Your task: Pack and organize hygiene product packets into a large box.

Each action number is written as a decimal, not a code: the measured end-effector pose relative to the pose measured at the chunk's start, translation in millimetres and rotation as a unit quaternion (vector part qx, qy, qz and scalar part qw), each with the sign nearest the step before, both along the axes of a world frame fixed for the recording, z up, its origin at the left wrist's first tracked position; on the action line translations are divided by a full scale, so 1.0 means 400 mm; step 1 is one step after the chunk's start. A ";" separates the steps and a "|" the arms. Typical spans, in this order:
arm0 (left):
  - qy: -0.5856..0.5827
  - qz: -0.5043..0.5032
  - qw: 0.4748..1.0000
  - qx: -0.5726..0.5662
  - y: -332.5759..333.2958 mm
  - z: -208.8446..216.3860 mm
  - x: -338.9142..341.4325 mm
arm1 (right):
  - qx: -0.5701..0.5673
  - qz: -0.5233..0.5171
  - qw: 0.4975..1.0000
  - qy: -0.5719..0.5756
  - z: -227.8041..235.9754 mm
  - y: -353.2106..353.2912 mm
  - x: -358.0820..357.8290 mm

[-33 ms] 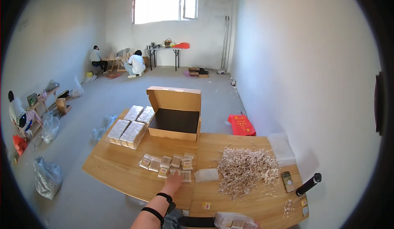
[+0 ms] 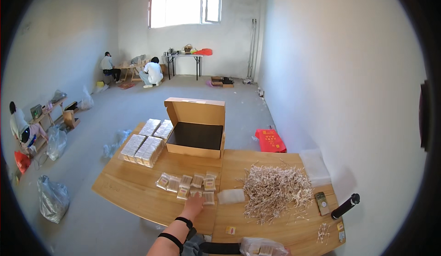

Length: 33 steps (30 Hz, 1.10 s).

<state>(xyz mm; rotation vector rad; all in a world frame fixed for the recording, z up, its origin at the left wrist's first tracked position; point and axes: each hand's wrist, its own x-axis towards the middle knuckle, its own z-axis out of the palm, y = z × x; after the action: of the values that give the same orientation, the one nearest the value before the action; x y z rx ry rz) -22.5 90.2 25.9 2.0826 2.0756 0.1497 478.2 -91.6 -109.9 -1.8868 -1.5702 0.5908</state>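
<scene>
My left hand (image 2: 194,204) reaches over the wooden table, fingers bent down and closed at a small clear packet of cotton swabs (image 2: 196,194), partly covered by them. Around it lie several similar packets (image 2: 185,180) with swabs and yellowish labels. At the lower edge is a clear plastic bag (image 2: 262,247) with swabs showing inside. Only a sliver of my right hand (image 2: 288,251) shows beside that bag; its fingers are hidden. Right of the packets lies a stack of clear empty sleeves (image 2: 231,196), beside a large heap of loose cotton swabs (image 2: 277,191).
Behind the packets stand wrapped stacks of packs (image 2: 149,150) and an open cardboard box (image 2: 193,151) with a dark interior. A phone (image 2: 322,203), a black cylinder (image 2: 345,206) and a plastic sheet (image 2: 315,168) lie toward the right. Other people work farther off, near the walls.
</scene>
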 end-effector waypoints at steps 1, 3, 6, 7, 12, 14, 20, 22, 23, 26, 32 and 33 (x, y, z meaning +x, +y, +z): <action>-0.029 0.009 0.999 -0.027 -0.012 0.025 0.011 | 0.004 -0.005 1.000 0.000 -0.008 -0.003 0.004; -0.052 0.029 0.998 -0.001 -0.028 0.034 -0.002 | -0.002 -0.011 1.000 0.008 -0.008 -0.005 -0.007; -0.168 0.081 0.979 0.085 -0.056 0.015 -0.030 | -0.031 -0.013 0.999 -0.012 0.023 0.011 -0.021; -0.251 0.113 0.951 0.142 -0.065 0.007 -0.041 | -0.030 -0.010 0.999 -0.010 0.037 0.014 -0.025; -0.299 0.122 0.927 0.190 -0.139 0.130 0.041 | -0.049 -0.110 0.979 0.164 0.234 -0.002 -0.036; -0.298 0.077 0.938 0.156 -0.229 0.259 0.118 | 0.077 -0.131 0.984 0.095 0.275 0.000 -0.028; -0.355 -0.165 0.905 0.169 -0.432 0.379 0.314 | 0.229 0.090 0.961 0.129 0.667 -0.048 -0.188; -0.329 -0.227 0.906 0.141 -0.467 0.399 0.371 | 0.247 0.244 0.937 0.038 0.800 -0.073 -0.252; -0.281 -0.257 0.915 0.131 -0.488 0.413 0.394 | 0.247 0.318 0.915 -0.005 0.850 -0.079 -0.285; -0.266 -0.299 0.907 0.131 -0.541 0.414 0.451 | 0.248 0.381 0.888 -0.072 0.840 -0.099 -0.315; -0.365 -0.186 0.892 0.193 -0.562 0.420 0.460 | 0.192 0.333 0.923 0.019 0.783 -0.126 -0.242; -0.353 -0.133 0.910 0.171 -0.560 0.411 0.464 | 0.203 0.314 0.926 0.051 0.776 -0.134 -0.225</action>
<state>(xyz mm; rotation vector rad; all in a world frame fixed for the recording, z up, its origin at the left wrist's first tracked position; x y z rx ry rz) 162.9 -133.9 190.2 2.0233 1.3844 1.1088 388.3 -145.0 200.4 -1.0201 -2.0421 0.5543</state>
